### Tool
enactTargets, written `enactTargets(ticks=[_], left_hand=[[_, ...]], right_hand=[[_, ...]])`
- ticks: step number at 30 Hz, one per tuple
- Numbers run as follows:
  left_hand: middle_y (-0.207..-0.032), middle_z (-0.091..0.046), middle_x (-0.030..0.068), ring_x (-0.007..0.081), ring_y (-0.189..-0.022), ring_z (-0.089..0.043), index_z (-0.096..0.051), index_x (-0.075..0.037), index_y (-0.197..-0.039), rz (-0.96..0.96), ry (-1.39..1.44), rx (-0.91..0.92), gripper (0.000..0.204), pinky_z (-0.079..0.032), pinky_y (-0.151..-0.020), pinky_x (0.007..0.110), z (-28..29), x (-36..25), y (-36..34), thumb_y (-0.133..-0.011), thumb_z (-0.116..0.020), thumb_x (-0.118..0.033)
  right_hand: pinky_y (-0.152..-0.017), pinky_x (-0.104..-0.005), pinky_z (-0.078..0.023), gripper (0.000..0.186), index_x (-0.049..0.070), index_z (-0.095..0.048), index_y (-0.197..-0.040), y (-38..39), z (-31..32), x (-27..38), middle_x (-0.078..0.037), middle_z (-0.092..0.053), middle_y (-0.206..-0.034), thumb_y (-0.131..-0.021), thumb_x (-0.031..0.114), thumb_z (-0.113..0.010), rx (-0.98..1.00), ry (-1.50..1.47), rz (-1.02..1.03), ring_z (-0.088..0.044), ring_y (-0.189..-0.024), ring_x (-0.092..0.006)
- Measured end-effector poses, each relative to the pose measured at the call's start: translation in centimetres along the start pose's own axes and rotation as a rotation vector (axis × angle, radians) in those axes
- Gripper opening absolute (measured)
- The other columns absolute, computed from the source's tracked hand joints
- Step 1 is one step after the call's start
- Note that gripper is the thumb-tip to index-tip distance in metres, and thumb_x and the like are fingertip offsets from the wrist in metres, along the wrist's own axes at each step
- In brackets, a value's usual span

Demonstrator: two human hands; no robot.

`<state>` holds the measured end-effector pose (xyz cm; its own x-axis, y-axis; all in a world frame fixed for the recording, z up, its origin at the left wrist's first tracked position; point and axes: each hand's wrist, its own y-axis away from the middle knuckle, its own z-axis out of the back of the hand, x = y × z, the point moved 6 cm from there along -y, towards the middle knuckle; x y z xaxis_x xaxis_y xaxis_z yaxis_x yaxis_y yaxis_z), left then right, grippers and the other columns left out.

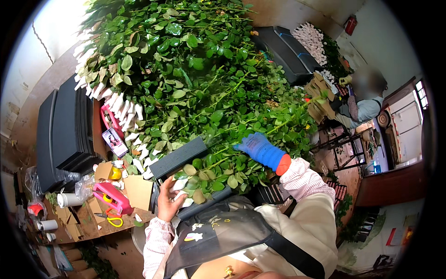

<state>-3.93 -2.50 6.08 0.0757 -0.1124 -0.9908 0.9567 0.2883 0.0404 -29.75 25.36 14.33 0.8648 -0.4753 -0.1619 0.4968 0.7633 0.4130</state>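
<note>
Head view shows a broad heap of leafy rose stems (200, 69) filling the upper middle, many of their pale, wrapped heads pointing left. At the left stands a stack of dark boards (72, 130); the person's sheer dark apron (216, 235) is at the bottom. Just in front of the apron, at the near edge of the heap, a small group of leafy stems (216, 174) lies between a raised dark corrugated panel (179, 157) and a lower dark panel (204, 204), its foliage spilling over the lower one. The blue-gloved right hand (261, 149) rests among the green stems to the right of the panels; whether its fingers close on one, I cannot tell. The bare left hand (170, 200) is at the panels' left end, thumb and forefinger narrowly apart beside the white-wrapped heads (180, 186); I cannot tell whether it pinches them or only steadies the end.

To work well here, I would keep the stems parallel to the panels, tuck stray leaves inside without creasing them, and guide the heads lightly by their wraps, since they probably bruise easily. Steady support along the stems from the right hand should prevent twisting or snagging in the heap.
</note>
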Motion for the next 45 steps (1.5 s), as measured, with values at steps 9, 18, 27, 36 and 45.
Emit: enactTargets(ticks=[9, 18, 27, 36, 45], left_hand=[[-0.131, -0.067, 0.0161, 0.0269, -0.117, -0.069, -0.069, -0.006, -0.134, -0.041, -0.294, 0.042, 0.051, -0.060, -0.092, 0.034, -0.5, -2.6, -0.1, -0.085, -0.083, -0.002], [-0.129, -0.068, 0.0181, 0.0345, -0.111, -0.066, -0.074, -0.004, -0.126, -0.246, -0.562, 0.035, 0.039, -0.053, -0.096, 0.042, -0.3, -4.6, -0.7, -0.087, -0.079, -0.003], [-0.108, -0.068, 0.0124, 0.0305, -0.099, -0.066, -0.078, -0.003, -0.112, -0.185, -0.442, -0.101, 0.024, -0.053, -0.087, 0.038, -0.4, -3.7, -1.4, -0.088, -0.078, -0.003], [-0.106, -0.068, 0.0115, 0.0301, -0.099, -0.066, -0.078, -0.006, -0.112, -0.137, -0.401, -0.105, 0.025, -0.054, -0.086, 0.039, -0.4, -2.9, -1.3, -0.087, -0.079, -0.003], [-0.107, -0.068, 0.0116, 0.0299, -0.101, -0.066, -0.079, -0.006, -0.112, -0.102, -0.409, -0.079, 0.026, -0.054, -0.087, 0.039, -0.4, -3.3, -2.0, -0.087, -0.079, -0.003]], right_hand=[[-0.094, -0.0468, -0.056, 0.053, 0.019, -0.064, -0.141, -0.4, -9.9, -0.5, -0.014, -0.071, -0.125, -0.089, 0.024, -0.074, -0.129, -0.519, 0.034, -0.071, -0.110, -0.0316], [-0.103, -0.0394, -0.054, 0.056, 0.015, -0.060, -0.146, -1.7, 4.0, -7.1, -0.013, -0.069, -0.135, -0.094, 0.031, -0.074, -0.688, -0.433, -0.171, -0.068, -0.121, -0.0279], [-0.077, -0.0476, -0.054, 0.017, 0.017, -0.074, -0.099, -9.8, -1.6, -10.0, -0.010, -0.071, -0.085, -0.087, 0.013, -0.064, -0.615, -0.038, -0.113, -0.068, -0.085, -0.0345], [-0.094, -0.0434, -0.052, 0.033, 0.017, -0.073, -0.112, -3.8, 0.8, -17.8, -0.008, -0.070, -0.100, -0.080, 0.006, -0.076, -0.441, -0.124, -0.150, -0.067, -0.104, -0.0311], [-0.106, -0.0442, -0.047, 0.036, 0.017, -0.069, -0.127, -19.2, 1.1, -10.2, -0.006, -0.070, -0.120, -0.093, 0.011, -0.062, -0.694, 0.195, -0.041, -0.065, -0.115, -0.0286]])
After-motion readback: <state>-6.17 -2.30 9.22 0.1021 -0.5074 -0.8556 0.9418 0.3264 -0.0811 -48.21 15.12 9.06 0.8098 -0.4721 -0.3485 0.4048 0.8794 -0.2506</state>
